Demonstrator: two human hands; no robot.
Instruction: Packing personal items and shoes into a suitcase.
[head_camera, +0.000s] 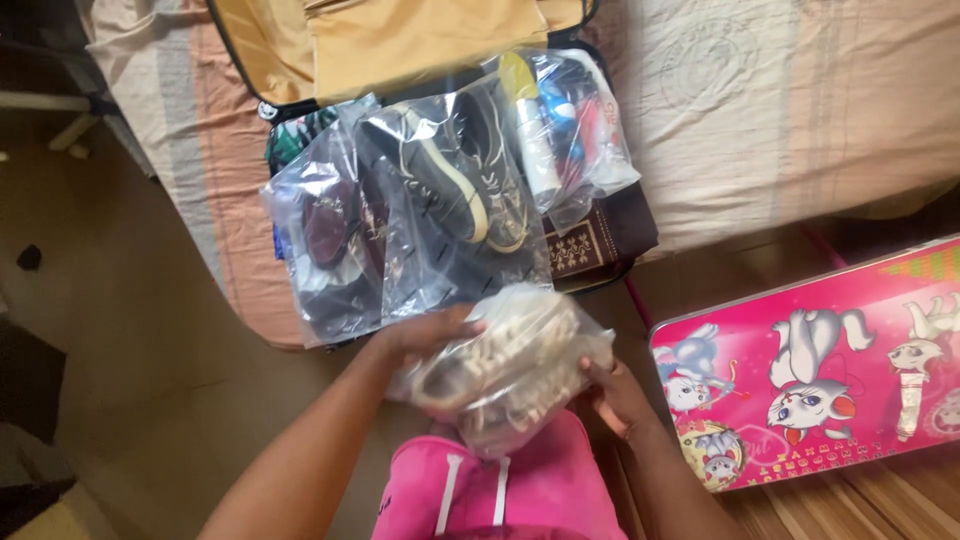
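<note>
Clear, crinkled plastic wraps a pair of pale beige woven shoes, and this clear plastic bag of beige shoes (510, 365) is held between both hands just above the person's pink garment (500, 490). The left hand (430, 335) lies on the bag's upper left side, its fingers (462, 326) curled over the plastic and pressing on it. The right hand (615, 395) supports the bag from the lower right; its fingers go under the plastic, so I cannot tell how they are set. Just beyond the left fingers lies a clear bag with dark yellow-soled sneakers (455, 175), beside a clear bag with dark maroon shoes (325, 235), both in an open suitcase with a tan lining (420, 40) on a bed with a pale striped sheet (780, 100). Right of the right hand stands a pink board with cartoon cats (810, 370).
</note>
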